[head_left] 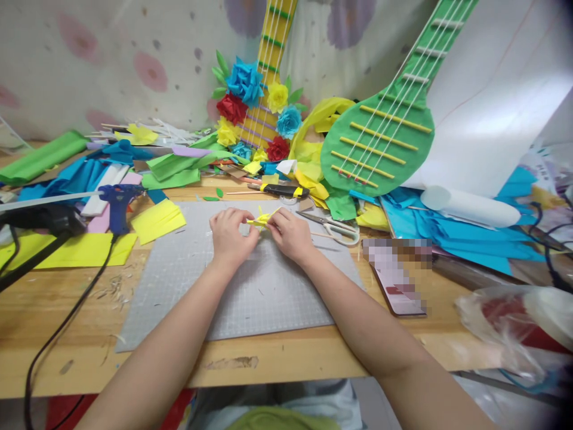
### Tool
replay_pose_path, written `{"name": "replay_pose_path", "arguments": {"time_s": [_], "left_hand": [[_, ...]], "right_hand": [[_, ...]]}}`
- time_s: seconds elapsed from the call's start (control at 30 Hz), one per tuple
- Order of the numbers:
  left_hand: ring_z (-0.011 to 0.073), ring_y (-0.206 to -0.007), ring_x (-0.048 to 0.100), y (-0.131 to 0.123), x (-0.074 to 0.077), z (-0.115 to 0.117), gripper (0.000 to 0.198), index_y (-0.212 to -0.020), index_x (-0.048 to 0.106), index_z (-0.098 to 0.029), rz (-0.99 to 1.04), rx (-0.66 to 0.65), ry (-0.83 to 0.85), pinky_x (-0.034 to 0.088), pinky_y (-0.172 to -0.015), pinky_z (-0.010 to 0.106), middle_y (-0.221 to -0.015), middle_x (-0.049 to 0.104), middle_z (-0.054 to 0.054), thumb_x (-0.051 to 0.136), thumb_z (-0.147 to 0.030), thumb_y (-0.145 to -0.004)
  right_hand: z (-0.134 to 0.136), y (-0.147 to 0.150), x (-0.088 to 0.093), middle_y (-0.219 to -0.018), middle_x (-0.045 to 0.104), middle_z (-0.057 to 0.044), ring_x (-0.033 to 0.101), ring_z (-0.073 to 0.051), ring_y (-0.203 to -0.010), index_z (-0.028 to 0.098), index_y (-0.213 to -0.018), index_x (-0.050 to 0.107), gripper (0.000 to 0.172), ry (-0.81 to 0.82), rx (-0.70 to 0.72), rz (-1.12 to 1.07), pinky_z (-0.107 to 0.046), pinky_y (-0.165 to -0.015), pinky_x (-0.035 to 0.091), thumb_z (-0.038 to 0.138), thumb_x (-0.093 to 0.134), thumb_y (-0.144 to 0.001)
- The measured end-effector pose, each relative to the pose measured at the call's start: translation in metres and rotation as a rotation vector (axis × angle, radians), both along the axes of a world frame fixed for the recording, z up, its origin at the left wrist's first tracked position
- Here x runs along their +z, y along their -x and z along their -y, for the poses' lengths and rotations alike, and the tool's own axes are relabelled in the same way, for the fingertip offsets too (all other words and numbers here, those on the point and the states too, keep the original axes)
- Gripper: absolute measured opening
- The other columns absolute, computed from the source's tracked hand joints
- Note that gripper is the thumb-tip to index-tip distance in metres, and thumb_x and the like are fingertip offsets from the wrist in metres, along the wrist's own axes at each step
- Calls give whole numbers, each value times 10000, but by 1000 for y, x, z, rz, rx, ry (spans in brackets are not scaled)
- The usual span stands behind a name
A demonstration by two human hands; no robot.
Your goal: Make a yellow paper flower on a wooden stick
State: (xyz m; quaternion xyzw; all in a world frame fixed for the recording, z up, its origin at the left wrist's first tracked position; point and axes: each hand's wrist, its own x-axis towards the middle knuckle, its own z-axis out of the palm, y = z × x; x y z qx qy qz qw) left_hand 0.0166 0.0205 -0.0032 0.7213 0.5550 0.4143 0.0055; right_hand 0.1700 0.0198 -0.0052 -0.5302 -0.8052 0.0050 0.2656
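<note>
Above the far half of the grey cutting mat [264, 298], both hands meet at a small yellow paper piece [261, 220] with narrow strips sticking out. The fingers of my left hand [233, 233] pinch its left side. From the other side, my right hand [290, 232] grips it between thumb and fingers. The fingers cover part of the paper, so its full shape is hidden. Just right of my right hand lie scissors [333, 227] with pale handles. A thin stick shows beside that hand; whether it is held I cannot tell.
A blue glue gun [119, 206] with its cord stands left, near yellow crepe paper [159, 220]. Behind the mat lies a utility knife [284, 190]. A green paper lute-like instrument [380, 146] and a yellow one with paper flowers [245, 80] lean at the back. A phone [396, 280] lies right.
</note>
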Motion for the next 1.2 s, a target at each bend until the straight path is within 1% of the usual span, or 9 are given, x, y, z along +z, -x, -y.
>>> {"name": "replay_pose_path", "arguments": {"time_s": [0.1, 0.2, 0.3, 0.37, 0.47, 0.57, 0.8, 1.07, 1.2], "left_hand": [[157, -691, 537, -5, 0, 2, 117, -704, 656, -199, 216, 0, 232, 368, -711, 319, -686, 620, 10, 543, -205, -675], [143, -643, 543, -10, -4, 1, 165, -675, 679, -190, 539, -40, 459, 386, -655, 282, -679, 645, 15, 571, -315, -676], [126, -617, 536, -15, -3, -1, 185, -597, 663, -167, 884, -41, 582, 387, -622, 247, -625, 628, 9, 637, -350, -604], [109, -586, 510, -17, 0, -1, 161, -563, 643, -158, 1006, -15, 616, 372, -591, 232, -584, 600, -5, 665, -317, -560], [92, -555, 473, -17, 6, -2, 140, -549, 618, -150, 1073, 10, 650, 346, -557, 224, -543, 557, -23, 672, -278, -532], [81, -543, 446, -15, 10, -3, 141, -558, 607, -145, 1100, 16, 680, 331, -554, 221, -534, 533, -34, 673, -262, -513], [78, -515, 403, -17, 16, 0, 105, -500, 555, -159, 1145, 0, 669, 328, -565, 228, -469, 450, -53, 624, -237, -512], [80, -505, 393, -22, 13, 1, 145, -499, 559, -164, 1119, 19, 655, 325, -555, 230, -447, 413, -58, 631, -285, -537], [79, -530, 422, -23, 10, 1, 134, -528, 581, -153, 1104, 22, 631, 339, -580, 224, -483, 474, -53, 634, -275, -548]], "right_hand": [[1, 2, 1, -858, 582, -38, 519, -147, -766, 195, -805, 565, 141, -29, -33, 16, -251, -587, 317, 257, 450, -859], [1, 5, 0, -856, 584, -46, 516, -157, -788, 196, -808, 570, 154, -61, -45, 16, -259, -599, 318, 250, 437, -863], [1, 8, -2, -850, 589, -50, 515, -157, -798, 196, -805, 577, 183, -88, -41, 8, -260, -619, 321, 257, 419, -874], [1, 10, -2, -838, 594, -47, 518, -155, -795, 195, -795, 580, 212, -113, -36, 3, -261, -629, 324, 271, 404, -885], [2, 11, -2, -835, 600, -46, 522, -152, -803, 193, -797, 585, 245, -155, -27, -13, -259, -645, 331, 300, 388, -895], [3, 11, -1, -838, 603, -44, 524, -152, -815, 194, -804, 588, 249, -176, -14, -40, -257, -662, 343, 323, 394, -894], [7, 16, 1, -855, 593, -52, 526, -157, -829, 198, -817, 585, 232, -147, -33, -114, -264, -688, 361, 303, 392, -892], [6, 14, 0, -930, 598, -60, 532, -155, -897, 210, -917, 606, 257, -128, -18, -147, -268, -765, 383, 298, 364, -909], [6, 13, 0, -912, 609, -57, 535, -151, -890, 209, -906, 611, 268, -124, -5, -117, -262, -752, 378, 285, 354, -912]]}}
